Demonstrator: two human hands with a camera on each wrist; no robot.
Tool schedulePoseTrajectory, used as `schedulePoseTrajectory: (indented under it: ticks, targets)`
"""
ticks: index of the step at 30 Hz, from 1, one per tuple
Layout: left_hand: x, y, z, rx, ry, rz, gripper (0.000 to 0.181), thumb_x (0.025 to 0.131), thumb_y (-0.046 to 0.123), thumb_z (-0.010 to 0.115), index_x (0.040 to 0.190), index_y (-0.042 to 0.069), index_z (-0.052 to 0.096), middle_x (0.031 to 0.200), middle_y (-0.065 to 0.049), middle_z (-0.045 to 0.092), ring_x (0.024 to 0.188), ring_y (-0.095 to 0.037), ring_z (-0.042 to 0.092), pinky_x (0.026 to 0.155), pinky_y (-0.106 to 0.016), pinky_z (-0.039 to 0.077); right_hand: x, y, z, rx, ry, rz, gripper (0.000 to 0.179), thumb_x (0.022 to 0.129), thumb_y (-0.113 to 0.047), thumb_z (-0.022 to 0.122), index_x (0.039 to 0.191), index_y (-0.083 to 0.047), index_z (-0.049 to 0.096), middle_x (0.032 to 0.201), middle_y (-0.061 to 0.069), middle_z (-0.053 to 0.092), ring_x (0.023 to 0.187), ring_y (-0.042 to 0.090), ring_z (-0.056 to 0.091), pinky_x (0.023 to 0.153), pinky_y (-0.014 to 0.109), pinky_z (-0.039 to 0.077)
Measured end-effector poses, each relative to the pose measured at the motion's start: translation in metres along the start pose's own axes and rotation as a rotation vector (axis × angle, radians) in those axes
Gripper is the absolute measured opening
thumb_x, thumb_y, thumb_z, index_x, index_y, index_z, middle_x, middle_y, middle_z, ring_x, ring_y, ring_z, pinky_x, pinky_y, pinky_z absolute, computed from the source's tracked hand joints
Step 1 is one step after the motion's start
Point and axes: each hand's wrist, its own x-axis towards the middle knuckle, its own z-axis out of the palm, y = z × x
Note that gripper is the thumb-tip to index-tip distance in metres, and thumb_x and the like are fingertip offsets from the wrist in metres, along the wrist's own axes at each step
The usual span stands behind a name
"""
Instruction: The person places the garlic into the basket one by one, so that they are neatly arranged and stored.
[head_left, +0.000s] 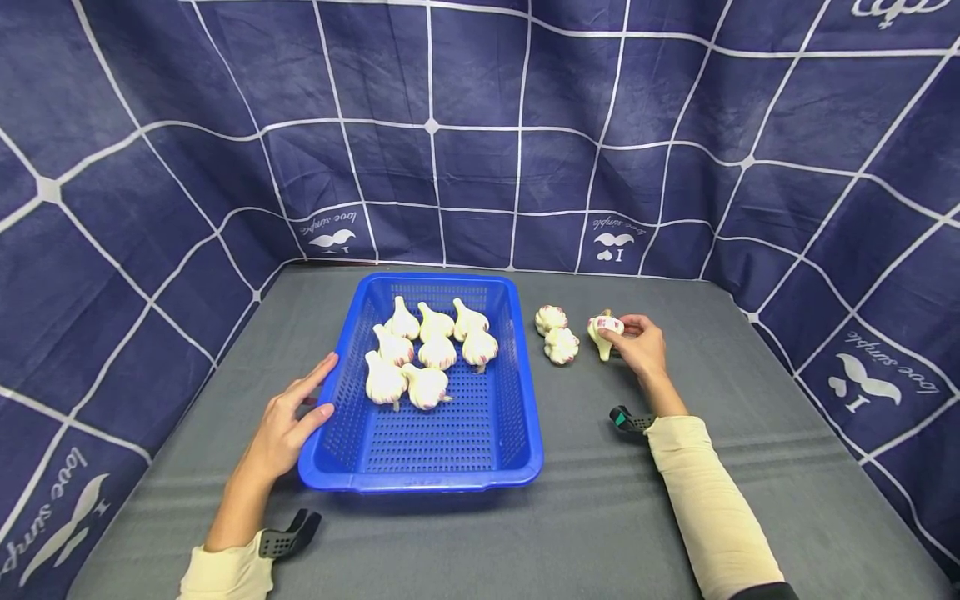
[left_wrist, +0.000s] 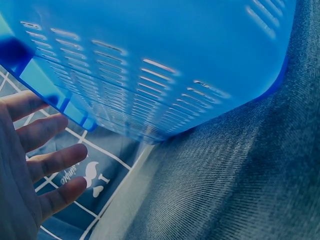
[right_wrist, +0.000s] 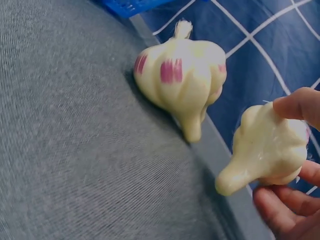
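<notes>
My right hand pinches a garlic bulb between thumb and fingers, right of the basket. Its neck points toward me in the head view; the right wrist view shows the held garlic bulb close up, low over the grey cloth. Two more garlic bulbs lie side by side between that hand and the blue basket. My left hand rests at the basket's left rim, its fingers fairly straight and spread. In the left wrist view, its fingers show beside the basket's slotted wall.
Several garlic bulbs lie grouped in the far and left part of the basket. Grey cloth covers the table. A dark blue curtain with white grid lines stands along the back and both sides.
</notes>
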Motion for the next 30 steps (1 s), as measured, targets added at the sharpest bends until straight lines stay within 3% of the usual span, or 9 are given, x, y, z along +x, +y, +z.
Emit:
schedulePoseTrajectory:
  ticks: [6,9,14,18,22,30]
  targets:
    - [0.0,0.002,0.001,0.014,0.004,-0.007,0.057,0.078,-0.001,0.057,0.134,0.003,0.046,0.136,-0.015,0.045,0.104,-0.003,0.048,0.073,-0.025,0.041,-0.004,-0.013,-0.004,-0.084,0.013,-0.111,0.052,0.069,-0.034,0.078,0.107,-0.005,0.058,0.102,0.013,0.062,0.092,0.026,0.056,0.072,0.026,0.038]
    - [0.002,0.013,-0.001,0.011,0.007,-0.011,0.055,0.077,-0.003,0.056,0.131,-0.003,0.047,0.133,-0.02,0.046,0.103,-0.006,0.049,0.071,-0.027,0.041,-0.008,-0.021,-0.005,-0.086,0.021,-0.152,0.051,0.068,-0.034,0.079,0.105,-0.007,0.058,0.101,0.011,0.061,0.084,0.025,0.056,0.068,0.026,0.04]
    - [0.008,0.039,-0.007,0.012,0.004,-0.009,0.052,0.078,-0.005,0.054,0.129,-0.008,0.047,0.13,-0.026,0.046,0.101,-0.011,0.051,0.071,-0.029,0.042,-0.013,-0.035,-0.008,-0.107,0.021,-0.207,0.048,0.067,-0.031,0.08,0.104,-0.009,0.057,0.098,0.008,0.06,0.062,0.011,0.053,0.057,0.021,0.041]
    - [0.004,0.023,-0.003,0.018,0.005,0.0,0.054,0.077,-0.004,0.055,0.13,-0.005,0.046,0.132,-0.022,0.046,0.101,-0.009,0.05,0.071,-0.03,0.043,-0.016,-0.044,-0.011,-0.134,0.0,-0.246,0.048,0.066,-0.032,0.08,0.102,-0.009,0.058,0.097,0.008,0.059,0.056,0.005,0.053,0.052,0.019,0.041]
    - [-0.001,0.003,0.0,0.022,0.002,-0.008,0.058,0.078,0.0,0.058,0.134,0.004,0.045,0.136,-0.014,0.045,0.105,-0.005,0.048,0.072,-0.03,0.042,-0.02,-0.052,-0.012,-0.129,-0.045,-0.274,0.049,0.065,-0.031,0.081,0.102,-0.009,0.057,0.097,0.009,0.056,0.059,0.009,0.058,0.048,0.019,0.042]
    - [-0.001,0.003,0.0,0.018,-0.009,-0.022,0.059,0.08,0.005,0.057,0.137,0.01,0.043,0.139,-0.009,0.043,0.105,-0.007,0.049,0.074,-0.027,0.042,-0.025,-0.06,-0.012,-0.214,-0.102,-0.402,0.051,0.065,-0.023,0.08,0.11,-0.008,0.06,0.1,0.009,0.055,0.075,0.026,0.061,0.06,0.03,0.045]
